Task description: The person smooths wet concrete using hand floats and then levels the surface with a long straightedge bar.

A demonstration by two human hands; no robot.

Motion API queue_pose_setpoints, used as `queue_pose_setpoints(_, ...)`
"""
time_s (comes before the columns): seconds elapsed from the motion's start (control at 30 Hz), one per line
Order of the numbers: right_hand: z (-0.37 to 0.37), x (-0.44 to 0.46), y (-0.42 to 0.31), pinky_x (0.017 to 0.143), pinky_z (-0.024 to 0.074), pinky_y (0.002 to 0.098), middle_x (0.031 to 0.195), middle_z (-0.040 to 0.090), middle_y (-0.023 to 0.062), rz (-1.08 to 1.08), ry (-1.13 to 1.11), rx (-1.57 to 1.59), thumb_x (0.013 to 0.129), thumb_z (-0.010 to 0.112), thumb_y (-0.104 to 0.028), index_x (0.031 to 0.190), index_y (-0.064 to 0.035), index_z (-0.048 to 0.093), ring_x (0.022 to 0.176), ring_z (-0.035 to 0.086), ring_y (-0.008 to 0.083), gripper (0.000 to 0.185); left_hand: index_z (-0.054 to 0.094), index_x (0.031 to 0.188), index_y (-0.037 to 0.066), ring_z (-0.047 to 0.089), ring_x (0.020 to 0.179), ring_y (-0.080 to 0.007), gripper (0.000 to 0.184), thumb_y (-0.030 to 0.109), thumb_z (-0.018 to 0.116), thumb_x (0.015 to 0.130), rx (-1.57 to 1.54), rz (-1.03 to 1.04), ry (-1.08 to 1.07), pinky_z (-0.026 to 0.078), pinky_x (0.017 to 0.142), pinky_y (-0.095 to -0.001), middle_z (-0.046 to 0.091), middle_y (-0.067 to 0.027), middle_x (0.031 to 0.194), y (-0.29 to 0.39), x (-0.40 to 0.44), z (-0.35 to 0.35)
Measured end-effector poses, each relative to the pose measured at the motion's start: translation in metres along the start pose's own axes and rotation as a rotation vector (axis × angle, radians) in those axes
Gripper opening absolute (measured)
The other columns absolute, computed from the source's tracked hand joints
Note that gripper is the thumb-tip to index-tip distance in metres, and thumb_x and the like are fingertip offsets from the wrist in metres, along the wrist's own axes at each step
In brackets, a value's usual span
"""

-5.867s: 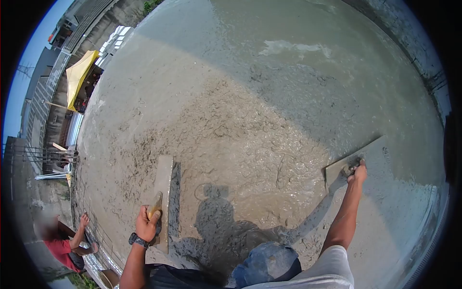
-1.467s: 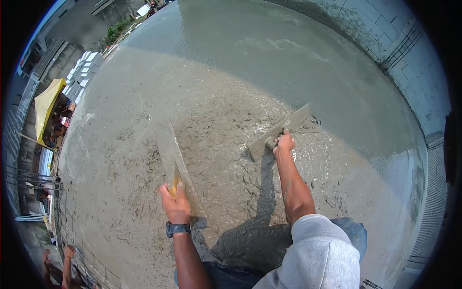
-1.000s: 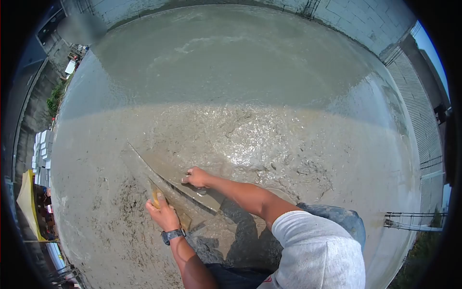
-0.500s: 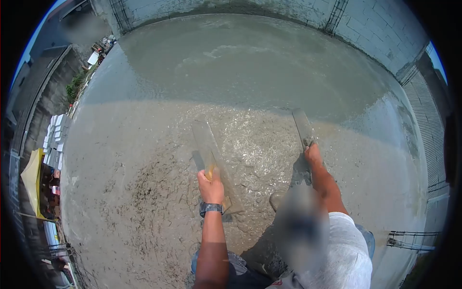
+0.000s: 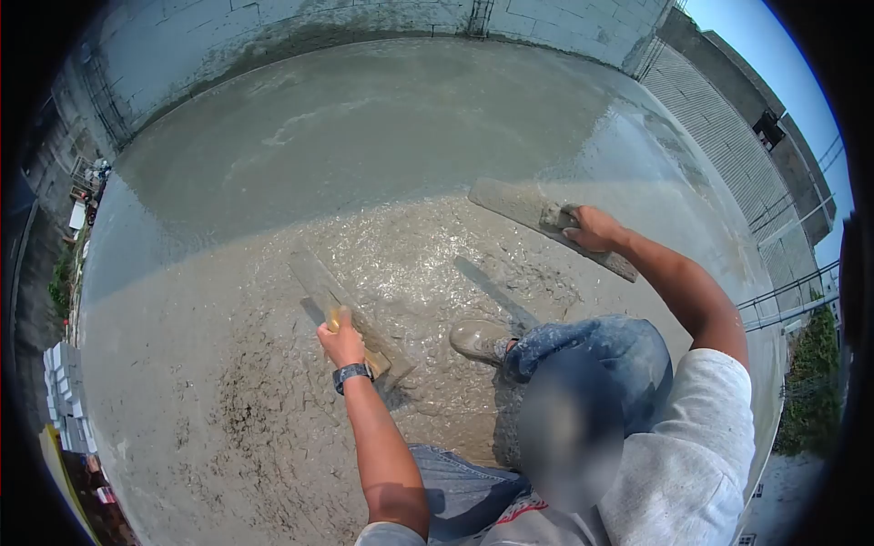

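My left hand [image 5: 342, 344], with a dark watch [image 5: 352, 375] at its wrist, is closed round the yellowish handle of a long flat finishing trowel [image 5: 320, 280]. That trowel is just over the rough wet concrete [image 5: 264, 391], with a shadow beside it. Further right, my right hand [image 5: 596, 228] grips a second long trowel [image 5: 514, 204] by its mud-caked handle. Its blade slants down to the right over the wet surface; whether it touches there I cannot tell. Both blades are smeared with grey concrete.
A muddy boot [image 5: 478, 340] stands in the concrete below the trowels, under a bent leg in jeans [image 5: 592, 350]. A block wall [image 5: 355, 36] bounds the far side, and corrugated sheeting [image 5: 701, 109] the right. White blocks [image 5: 66, 387] are stacked at the left.
My right hand's trowel has swung from pointing away to lying slantwise across, and that elbow has moved outward. The view has turned right. My left hand keeps its grip.
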State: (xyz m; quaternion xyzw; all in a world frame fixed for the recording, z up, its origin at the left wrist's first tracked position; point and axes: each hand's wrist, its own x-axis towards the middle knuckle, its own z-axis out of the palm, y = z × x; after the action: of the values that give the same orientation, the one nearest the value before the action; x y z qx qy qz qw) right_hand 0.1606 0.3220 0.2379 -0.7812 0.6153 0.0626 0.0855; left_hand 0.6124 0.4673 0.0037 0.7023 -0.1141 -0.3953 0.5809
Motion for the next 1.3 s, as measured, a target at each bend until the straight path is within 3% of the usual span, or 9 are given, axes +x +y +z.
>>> queue_pose_setpoints(0.17,-0.015,-0.073,0.005,0.088,0.0509,0.0490,0.106,0.068,0.0269,0.065,-0.012,0.006,0.089,0.067,-0.026,0.119,-0.0014,0.061,0.102,0.065,0.0430,0.040,0.051,0.110,-0.005,0.063,0.084,-0.0252,0.053,0.035,0.075,0.086,0.076,0.096,0.082,0.050,0.080,-0.0382,0.063,-0.0145,0.093,-0.043,0.043,0.009)
queue_pose_setpoints(0.27,-0.005,-0.056,0.000,0.088,0.0506,0.0489,0.104,0.068,0.0276,0.032,0.032,0.044,0.090,0.067,-0.027,0.116,-0.0008,0.063,0.102,0.065,0.0432,0.037,0.051,0.113,-0.005,0.063,0.092,-0.0273,0.053,0.034,0.075,0.086,0.027,0.004,-0.023,0.049,0.087,-0.0394,0.064,-0.0165,0.101,0.001,0.004,0.002)
queue_pose_setpoints(0.47,0.103,0.038,-0.064,0.083,0.0520,0.0504,0.098,0.068,0.0289,-0.134,-0.119,0.168,0.091,0.066,-0.030,0.108,0.0035,0.064,0.095,0.067,0.0454,0.038,0.052,0.112,-0.004,0.063,0.092,-0.0282,0.052,0.035,0.074,0.086,0.269,0.184,0.226,0.049,0.085,-0.0401,0.064,-0.0181,0.102,0.011,-0.020,-0.016)
queue_pose_setpoints(0.67,0.238,0.035,-0.152,0.098,0.0482,0.0463,0.118,0.065,0.0291,-0.574,-0.367,0.426,0.091,0.064,-0.032,0.138,-0.0006,0.052,0.115,0.062,0.0431,0.057,0.051,0.107,-0.004,0.061,0.089,-0.0303,0.051,0.035,0.075,0.085,0.284,0.131,0.303,0.048,0.084,-0.0403,0.062,-0.0183,0.098,-0.010,-0.007,-0.043)
queue_pose_setpoints(0.83,0.210,0.150,-0.127,0.098,0.0488,0.0416,0.118,0.066,0.0291,-0.172,-0.039,0.704,0.089,0.067,-0.029,0.134,0.0036,0.058,0.114,0.065,0.0399,0.056,0.052,0.105,-0.004,0.060,0.089,-0.0304,0.049,0.034,0.075,0.085,0.422,0.201,0.341,0.048,0.083,-0.0405,0.062,-0.0196,0.099,-0.009,-0.026,-0.052)
queue_pose_setpoints(0.9,0.145,0.203,-0.095,0.066,0.0541,0.0386,0.085,0.070,0.0194,0.115,0.031,0.951,0.089,0.068,-0.022,0.117,0.0081,0.062,0.072,0.070,0.0259,0.042,0.051,0.105,-0.004,0.061,0.089,-0.0306,0.050,0.035,0.076,0.085,0.455,0.203,0.372,0.048,0.083,-0.0407,0.062,-0.0206,0.099,-0.006,-0.038,-0.049)
queue_pose_setpoints(0.97,0.119,0.271,-0.035,0.050,0.0411,0.0335,0.065,0.055,0.0043,0.182,0.203,1.303,0.093,0.066,-0.019,0.092,0.0006,0.056,0.052,0.049,0.0141,0.021,0.052,0.110,-0.005,0.064,0.093,-0.0333,0.054,0.036,0.077,0.084,0.491,0.273,0.401,0.049,0.085,-0.0422,0.064,-0.0230,0.103,-0.016,-0.040,-0.041)
queue_pose_setpoints(1.1,0.089,0.305,0.093,0.052,0.0415,0.0296,0.064,0.049,-0.0008,0.277,0.367,1.809,0.101,0.058,-0.020,0.088,-0.0077,0.056,0.054,0.047,0.0111,0.018,0.053,0.118,-0.003,0.066,0.099,-0.0419,0.059,0.038,0.076,0.083,0.576,0.181,0.384,0.051,0.086,-0.0456,0.067,-0.0279,0.106,0.004,-0.058,-0.020)
queue_pose_setpoints(1.3,0.176,0.239,0.292,0.047,0.0427,0.0255,0.066,0.052,-0.0012,0.823,0.611,1.611,0.089,0.059,-0.014,0.079,-0.0121,0.057,0.054,0.050,0.0110,0.011,0.053,0.118,-0.006,0.066,0.098,-0.0382,0.062,0.039,0.077,0.083,0.579,0.167,0.316,0.051,0.087,-0.0425,0.066,-0.0264,0.105,0.024,-0.071,0.004)
